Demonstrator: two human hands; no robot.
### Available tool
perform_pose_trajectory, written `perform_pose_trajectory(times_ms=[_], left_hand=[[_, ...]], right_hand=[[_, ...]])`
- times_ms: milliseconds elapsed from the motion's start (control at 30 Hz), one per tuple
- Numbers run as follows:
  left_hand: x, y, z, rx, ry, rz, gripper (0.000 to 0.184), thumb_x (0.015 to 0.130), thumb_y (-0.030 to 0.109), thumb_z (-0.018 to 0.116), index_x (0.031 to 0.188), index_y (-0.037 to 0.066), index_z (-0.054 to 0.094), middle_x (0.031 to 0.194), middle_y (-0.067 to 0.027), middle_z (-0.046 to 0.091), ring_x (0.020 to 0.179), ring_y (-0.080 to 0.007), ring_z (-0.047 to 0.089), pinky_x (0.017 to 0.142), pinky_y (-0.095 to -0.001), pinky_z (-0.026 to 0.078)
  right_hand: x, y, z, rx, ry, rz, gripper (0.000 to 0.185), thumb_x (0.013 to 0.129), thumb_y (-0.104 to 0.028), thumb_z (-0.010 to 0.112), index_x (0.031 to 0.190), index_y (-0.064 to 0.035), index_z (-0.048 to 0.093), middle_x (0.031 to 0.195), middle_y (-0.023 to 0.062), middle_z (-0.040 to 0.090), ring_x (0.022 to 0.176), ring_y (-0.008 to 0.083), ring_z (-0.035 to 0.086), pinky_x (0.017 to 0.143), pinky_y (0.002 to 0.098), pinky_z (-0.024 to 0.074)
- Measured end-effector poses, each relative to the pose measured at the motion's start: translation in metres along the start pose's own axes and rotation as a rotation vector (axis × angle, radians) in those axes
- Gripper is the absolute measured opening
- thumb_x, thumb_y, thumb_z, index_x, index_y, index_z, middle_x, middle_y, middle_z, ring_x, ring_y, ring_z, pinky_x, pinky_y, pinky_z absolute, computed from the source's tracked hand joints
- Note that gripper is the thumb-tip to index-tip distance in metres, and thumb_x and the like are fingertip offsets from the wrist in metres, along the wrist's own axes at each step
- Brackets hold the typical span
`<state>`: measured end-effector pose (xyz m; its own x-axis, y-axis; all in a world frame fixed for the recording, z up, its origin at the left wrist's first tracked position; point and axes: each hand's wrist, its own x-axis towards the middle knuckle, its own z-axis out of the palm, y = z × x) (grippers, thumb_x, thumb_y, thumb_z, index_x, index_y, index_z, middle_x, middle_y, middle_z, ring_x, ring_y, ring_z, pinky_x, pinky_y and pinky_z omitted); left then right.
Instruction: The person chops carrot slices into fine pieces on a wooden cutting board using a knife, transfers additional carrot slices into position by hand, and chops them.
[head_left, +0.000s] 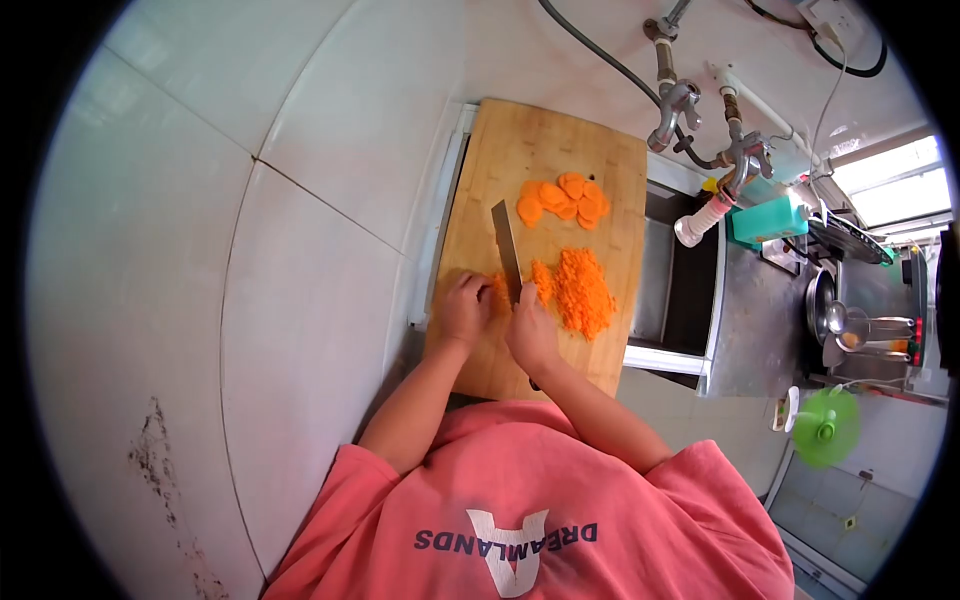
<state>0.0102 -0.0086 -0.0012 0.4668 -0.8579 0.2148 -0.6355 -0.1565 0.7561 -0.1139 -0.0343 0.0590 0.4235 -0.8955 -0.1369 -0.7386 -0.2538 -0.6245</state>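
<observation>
My right hand [532, 330] grips a kitchen knife [508, 245] with a broad flat blade, which points away from me over the wooden cutting board [480, 170]. Just left of the blade, my left hand [465, 308] rests on the board with curled fingers against carrot pieces [500, 287], partly hidden by the hand and the knife. Right of the blade lies a heap of finely chopped carrot [583, 293], with a smaller chopped bit [542, 280] beside it. Farther up the board are overlapping round carrot slices [568, 198].
The board lies across a sink [655, 270], against a tiled wall [320, 240] on the left. Taps [676, 112] hang above the sink. To the right stand a teal bottle [770, 222], a pan [820, 303], ladles [850, 328] and a green fan [826, 430].
</observation>
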Motion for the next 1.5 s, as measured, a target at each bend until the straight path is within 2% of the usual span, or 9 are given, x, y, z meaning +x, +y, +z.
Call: perform_pose_trajectory(times_ms=[233,567,633,800,900,1067,1200,1267,1500], left_hand=[[-0.001,-0.002,-0.001,-0.014,0.014,-0.01,0.008,0.073,0.002,0.067,0.081,0.004,0.065,0.078,-0.0089,0.063,0.064,-0.0234,0.063,0.058,-0.0316,0.05],[0.0,0.004,-0.006,-0.017,-0.023,-0.054,0.008,0.074,0.001,0.066,0.082,0.004,0.065,0.079,-0.0092,0.062,0.068,-0.0236,0.064,0.059,-0.0315,0.051],[-0.001,0.005,-0.007,-0.081,-0.026,-0.084,0.01,0.074,0.002,0.064,0.084,0.005,0.065,0.082,-0.0122,0.062,0.072,-0.0304,0.062,0.062,-0.0369,0.05],[0.0,0.004,-0.009,-0.066,-0.036,-0.098,0.011,0.074,0.002,0.064,0.085,0.005,0.065,0.083,-0.0133,0.062,0.074,-0.0317,0.062,0.064,-0.038,0.05],[0.003,0.005,-0.008,-0.03,-0.01,-0.059,0.01,0.074,0.004,0.066,0.084,0.005,0.065,0.082,-0.0121,0.062,0.071,-0.0297,0.062,0.062,-0.0365,0.05],[0.001,-0.001,-0.003,0.016,-0.005,-0.048,0.011,0.072,0.006,0.07,0.081,0.005,0.064,0.079,-0.0098,0.062,0.067,-0.0261,0.063,0.059,-0.034,0.05],[0.0,0.0,-0.004,-0.081,0.008,-0.091,0.01,0.072,0.004,0.07,0.079,0.005,0.064,0.078,-0.0087,0.062,0.066,-0.0246,0.063,0.058,-0.0332,0.05],[0.0,0.003,-0.004,-0.073,0.007,-0.085,0.01,0.072,0.004,0.07,0.079,0.005,0.064,0.078,-0.0083,0.062,0.066,-0.0241,0.063,0.057,-0.033,0.05],[-0.001,0.002,0.0,0.045,0.049,-0.072,0.008,0.071,0.005,0.068,0.078,0.007,0.065,0.078,-0.0083,0.062,0.068,-0.0261,0.062,0.059,-0.0348,0.05]], right_hand=[[0.002,-0.011,-0.007,-0.068,-0.069,-0.029,0.025,0.077,0.001,0.047,0.1,0.0014,0.035,0.083,0.0296,0.059,0.072,0.046,0.059,0.061,0.0518,0.0464],[0.004,-0.013,-0.004,-0.077,-0.123,-0.008,0.033,0.073,0.003,0.051,0.102,0.0006,0.035,0.086,0.0299,0.058,0.074,0.0466,0.059,0.063,0.0522,0.0468],[0.004,-0.014,-0.004,-0.093,-0.135,-0.004,0.035,0.073,0.003,0.052,0.103,0.0008,0.035,0.087,0.0295,0.058,0.075,0.0465,0.059,0.064,0.0516,0.0472],[0.005,-0.01,0.005,-0.13,-0.146,-0.029,0.04,0.072,0.002,0.054,0.107,0.0014,0.034,0.089,0.029,0.058,0.075,0.0459,0.059,0.065,0.05,0.0484],[0.007,-0.01,0.006,-0.145,-0.141,-0.052,0.042,0.073,0.0,0.054,0.11,0.0021,0.034,0.085,0.0286,0.059,0.074,0.0458,0.059,0.064,0.0503,0.0481],[0.006,-0.006,0.001,-0.043,-0.109,0.094,0.036,0.081,-0.004,0.05,0.112,0.0025,0.033,0.078,0.0288,0.06,0.073,0.0454,0.059,0.063,0.052,0.0471],[0.004,-0.001,0.002,-0.051,-0.098,0.023,0.03,0.084,-0.005,0.048,0.11,0.0021,0.034,0.079,0.0296,0.059,0.073,0.0447,0.059,0.063,0.0522,0.0471],[0.006,-0.001,0.001,-0.09,-0.178,0.048,0.034,0.077,-0.006,0.053,0.105,-0.0018,0.035,0.096,0.0288,0.059,0.079,0.0451,0.06,0.067,0.0519,0.0484],[0.01,-0.006,0.0,-0.117,-0.177,0.029,0.029,0.078,-0.004,0.051,0.103,-0.0016,0.036,0.098,0.0278,0.058,0.081,0.0462,0.06,0.068,0.0525,0.048]])
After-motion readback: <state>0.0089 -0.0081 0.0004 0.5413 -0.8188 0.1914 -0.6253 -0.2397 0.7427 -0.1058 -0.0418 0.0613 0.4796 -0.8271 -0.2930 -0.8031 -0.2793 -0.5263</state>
